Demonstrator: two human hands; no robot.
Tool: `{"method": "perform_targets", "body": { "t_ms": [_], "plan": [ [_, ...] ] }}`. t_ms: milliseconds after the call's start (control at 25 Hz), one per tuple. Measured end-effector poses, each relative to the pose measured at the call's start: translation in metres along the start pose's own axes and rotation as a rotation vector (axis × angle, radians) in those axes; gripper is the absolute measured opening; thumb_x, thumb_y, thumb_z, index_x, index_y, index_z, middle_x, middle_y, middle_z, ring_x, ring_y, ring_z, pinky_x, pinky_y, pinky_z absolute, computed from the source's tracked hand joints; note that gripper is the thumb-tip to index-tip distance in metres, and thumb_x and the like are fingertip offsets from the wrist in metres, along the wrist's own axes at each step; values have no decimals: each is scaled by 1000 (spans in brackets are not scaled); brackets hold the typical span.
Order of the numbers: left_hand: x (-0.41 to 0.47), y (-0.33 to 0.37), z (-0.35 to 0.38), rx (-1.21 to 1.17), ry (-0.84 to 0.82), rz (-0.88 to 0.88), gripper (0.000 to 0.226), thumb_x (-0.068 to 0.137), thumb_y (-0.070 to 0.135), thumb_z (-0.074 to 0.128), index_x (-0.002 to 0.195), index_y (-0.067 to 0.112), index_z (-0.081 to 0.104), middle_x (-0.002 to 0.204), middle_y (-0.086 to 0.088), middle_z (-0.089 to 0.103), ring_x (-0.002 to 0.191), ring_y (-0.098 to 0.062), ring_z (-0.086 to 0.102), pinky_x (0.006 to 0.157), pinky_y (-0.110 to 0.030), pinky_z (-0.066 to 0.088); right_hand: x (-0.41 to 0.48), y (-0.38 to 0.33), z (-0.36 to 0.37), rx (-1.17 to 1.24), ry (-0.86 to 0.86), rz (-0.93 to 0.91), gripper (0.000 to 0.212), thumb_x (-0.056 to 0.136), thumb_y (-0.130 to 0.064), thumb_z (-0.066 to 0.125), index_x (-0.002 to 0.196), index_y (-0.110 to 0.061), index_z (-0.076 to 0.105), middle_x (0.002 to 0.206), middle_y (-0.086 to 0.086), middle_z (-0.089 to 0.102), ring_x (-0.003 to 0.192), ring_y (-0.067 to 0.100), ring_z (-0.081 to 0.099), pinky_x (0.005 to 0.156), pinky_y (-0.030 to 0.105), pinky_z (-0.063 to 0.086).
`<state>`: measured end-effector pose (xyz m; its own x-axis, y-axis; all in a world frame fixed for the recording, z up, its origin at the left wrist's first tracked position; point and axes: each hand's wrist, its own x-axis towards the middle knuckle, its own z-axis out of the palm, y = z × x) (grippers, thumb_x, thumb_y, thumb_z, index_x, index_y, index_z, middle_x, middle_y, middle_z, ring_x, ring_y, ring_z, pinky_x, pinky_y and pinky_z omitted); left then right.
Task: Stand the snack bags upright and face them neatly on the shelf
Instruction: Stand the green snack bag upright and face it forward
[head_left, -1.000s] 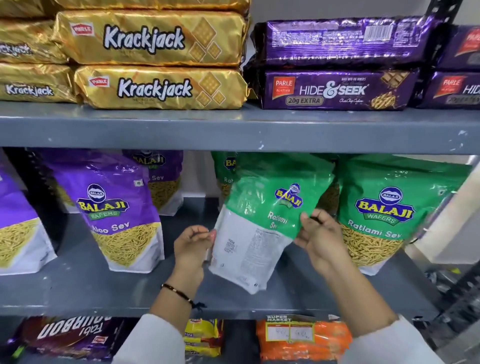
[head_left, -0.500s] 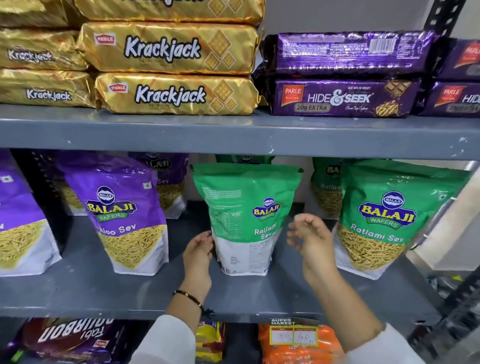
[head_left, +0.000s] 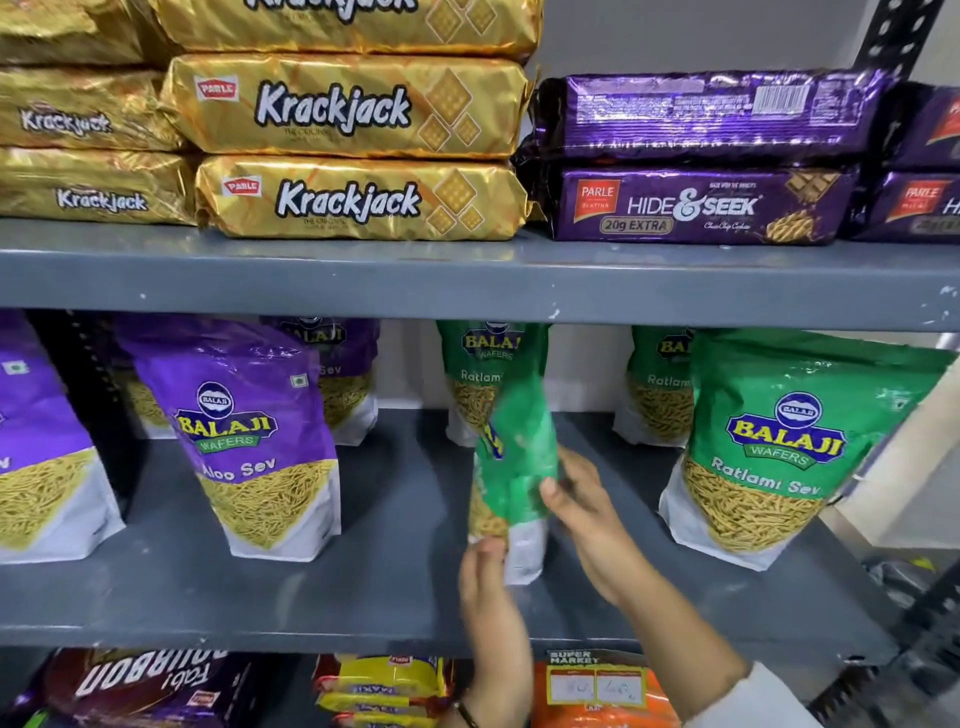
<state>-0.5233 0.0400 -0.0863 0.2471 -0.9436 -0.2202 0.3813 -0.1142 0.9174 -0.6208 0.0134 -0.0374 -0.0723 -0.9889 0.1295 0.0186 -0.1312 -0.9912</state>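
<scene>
A green Ratlami Sev bag (head_left: 511, 467) stands on the grey middle shelf (head_left: 363, 587), blurred and seen nearly edge-on. My left hand (head_left: 485, 587) holds its lower left corner. My right hand (head_left: 582, 499) grips its right side. Another green bag (head_left: 488, 374) stands upright behind it, and a large green Ratlami Sev bag (head_left: 774, 447) faces front at the right, with one more green bag (head_left: 657, 384) behind that. Purple Aloo Sev bags (head_left: 244, 441) stand upright to the left.
The upper shelf carries stacked gold Krackjack packs (head_left: 353, 200) and purple Hide & Seek packs (head_left: 696, 205). Its front lip (head_left: 467, 286) hangs low over the bags. The bottom shelf holds an orange pack (head_left: 597, 696), yellow packs (head_left: 384, 686) and a dark Bourbon pack (head_left: 140, 680).
The green bag went from tilted with its back showing to standing on the shelf, and is now turned nearly edge-on. Both hands shifted right with it.
</scene>
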Motion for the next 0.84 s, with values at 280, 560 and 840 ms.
{"method": "perform_targets", "body": {
  "t_ms": [280,560,840],
  "plan": [
    [59,36,-21,-48,79,137,22,82,8,45,76,22,61,85,-3,63,87,-21,52,69,-26,39,32,4,-18,249,-103,37,72,50,-17,83,115,-14,52,113,7,67,108,24,62,90,34,53],
    [103,58,-28,176,-495,-225,51,91,53,19,130,29,43,139,7,45,130,-12,38,114,-38,19,56,17,-34,408,-103,142,73,49,-38,85,114,-13,62,112,7,71,111,29,59,103,47,42],
    [93,60,-64,125,-552,-294,55,91,53,20,137,29,35,134,12,43,126,-8,36,111,-37,19,55,21,-2,429,32,95,70,50,-48,83,109,-15,63,105,1,74,102,21,66,95,43,49]
  ]
}}
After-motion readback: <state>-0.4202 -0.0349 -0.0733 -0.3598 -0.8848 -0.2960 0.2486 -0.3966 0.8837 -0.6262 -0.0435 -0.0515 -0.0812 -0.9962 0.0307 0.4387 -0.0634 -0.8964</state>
